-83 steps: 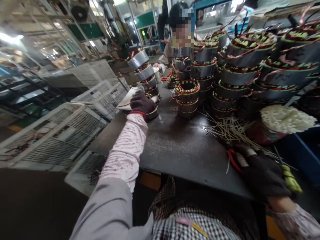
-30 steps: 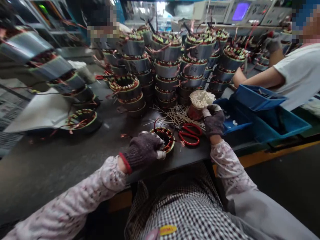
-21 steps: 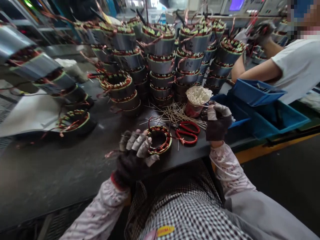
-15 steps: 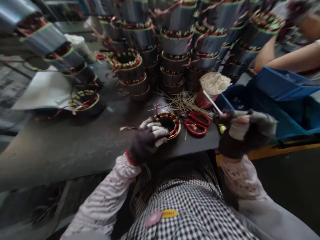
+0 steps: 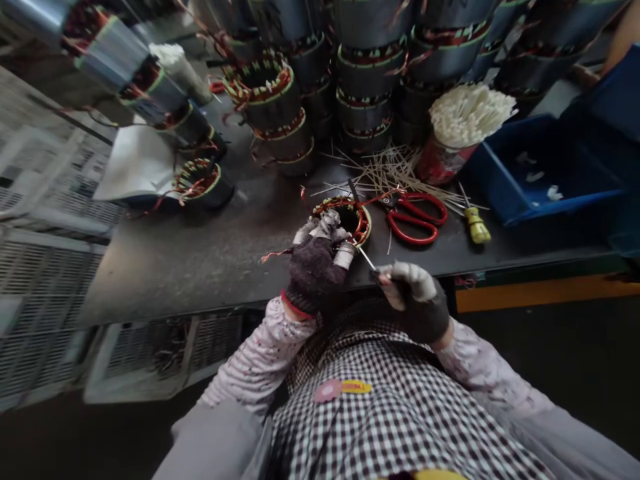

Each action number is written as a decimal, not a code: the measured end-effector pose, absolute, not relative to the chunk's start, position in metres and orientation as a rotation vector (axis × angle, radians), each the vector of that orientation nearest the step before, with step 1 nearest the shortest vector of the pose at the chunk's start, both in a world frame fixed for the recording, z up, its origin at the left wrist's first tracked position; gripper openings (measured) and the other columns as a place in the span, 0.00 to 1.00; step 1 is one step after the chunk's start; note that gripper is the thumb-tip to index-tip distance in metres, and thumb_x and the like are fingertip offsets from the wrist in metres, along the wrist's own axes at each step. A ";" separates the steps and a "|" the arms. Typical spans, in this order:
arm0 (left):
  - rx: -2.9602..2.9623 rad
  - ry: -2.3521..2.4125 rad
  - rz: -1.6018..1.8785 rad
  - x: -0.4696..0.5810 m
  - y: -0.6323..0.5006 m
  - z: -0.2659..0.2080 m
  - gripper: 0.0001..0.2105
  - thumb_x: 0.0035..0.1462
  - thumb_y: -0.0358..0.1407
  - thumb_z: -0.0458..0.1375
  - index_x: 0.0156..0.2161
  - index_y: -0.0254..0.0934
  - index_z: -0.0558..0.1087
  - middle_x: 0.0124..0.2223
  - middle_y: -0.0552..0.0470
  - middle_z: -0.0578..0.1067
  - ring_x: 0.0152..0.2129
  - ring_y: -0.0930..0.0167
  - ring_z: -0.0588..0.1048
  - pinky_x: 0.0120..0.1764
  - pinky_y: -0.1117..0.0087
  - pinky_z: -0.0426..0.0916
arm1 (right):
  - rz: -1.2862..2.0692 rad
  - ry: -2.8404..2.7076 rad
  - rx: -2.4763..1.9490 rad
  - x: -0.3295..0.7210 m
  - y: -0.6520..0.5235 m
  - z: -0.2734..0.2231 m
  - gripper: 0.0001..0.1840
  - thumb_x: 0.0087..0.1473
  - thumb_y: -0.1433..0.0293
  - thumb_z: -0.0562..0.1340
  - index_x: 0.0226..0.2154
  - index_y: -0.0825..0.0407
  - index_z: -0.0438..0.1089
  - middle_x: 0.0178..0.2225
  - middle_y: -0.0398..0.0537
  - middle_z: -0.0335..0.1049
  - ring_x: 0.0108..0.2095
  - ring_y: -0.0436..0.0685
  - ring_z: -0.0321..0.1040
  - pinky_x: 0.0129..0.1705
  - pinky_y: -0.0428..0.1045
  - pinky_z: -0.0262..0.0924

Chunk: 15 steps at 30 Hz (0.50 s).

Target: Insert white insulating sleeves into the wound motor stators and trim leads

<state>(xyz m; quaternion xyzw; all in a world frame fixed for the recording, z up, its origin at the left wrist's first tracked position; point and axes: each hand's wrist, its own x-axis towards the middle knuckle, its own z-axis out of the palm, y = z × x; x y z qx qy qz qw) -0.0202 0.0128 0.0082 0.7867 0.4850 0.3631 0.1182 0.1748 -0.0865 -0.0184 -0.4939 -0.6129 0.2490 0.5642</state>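
Observation:
A wound motor stator (image 5: pixel 366 230) with red and copper windings stands on the dark bench in front of me. My left hand (image 5: pixel 320 257), in a dark glove with pale fingertips, has its fingers bent over the stator's near-left rim. My right hand (image 5: pixel 415 297), gloved alike, is closed in a pinch around a slim pale rod (image 5: pixel 365 256) with a dark base. The rod's tip meets the stator's near rim; its exact kind cannot be made out. Beside the stator lie red-handled scissors (image 5: pixel 413 237), and further right a yellow-handled screwdriver (image 5: pixel 477 225).
Stacked stators (image 5: pixel 367 73) line the back; another stator (image 5: pixel 200 183) sits left. A red cup (image 5: pixel 443 160) holds many white tubes. Thin sticks (image 5: pixel 395 167) lie scattered before it. At right is a blue bin (image 5: pixel 545 207) with white bits inside. The bench's front edge is near me.
My right hand has come from beside the cup leftward and down to the stator, bringing the pale rod to its rim. My left hand stays on the stator. The camera view has shifted.

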 end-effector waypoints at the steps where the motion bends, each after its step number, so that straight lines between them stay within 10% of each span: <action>1: 2.219 1.435 1.079 -0.016 0.013 0.008 0.14 0.64 0.41 0.66 0.51 0.39 0.82 0.55 0.43 0.85 0.61 0.53 0.78 0.69 0.44 0.70 | 0.581 -1.444 -1.137 0.172 -0.077 -0.015 0.08 0.64 0.70 0.67 0.44 0.40 0.75 0.38 0.43 0.83 0.40 0.57 0.82 0.46 0.54 0.78; 9: 1.850 1.235 1.285 -0.005 0.012 0.003 0.05 0.60 0.36 0.69 0.41 0.41 0.83 0.44 0.51 0.87 0.46 0.63 0.84 0.64 0.51 0.75 | 0.972 -1.266 -1.138 0.175 -0.036 0.013 0.07 0.59 0.63 0.73 0.38 0.47 0.77 0.31 0.41 0.80 0.28 0.54 0.77 0.32 0.50 0.75; 15: 2.003 1.261 1.242 -0.009 0.011 0.012 0.04 0.62 0.38 0.67 0.39 0.42 0.83 0.42 0.52 0.87 0.44 0.65 0.84 0.59 0.51 0.77 | 0.691 -1.540 -1.139 0.175 -0.036 0.031 0.04 0.63 0.68 0.69 0.42 0.47 0.80 0.40 0.47 0.84 0.37 0.57 0.80 0.44 0.54 0.77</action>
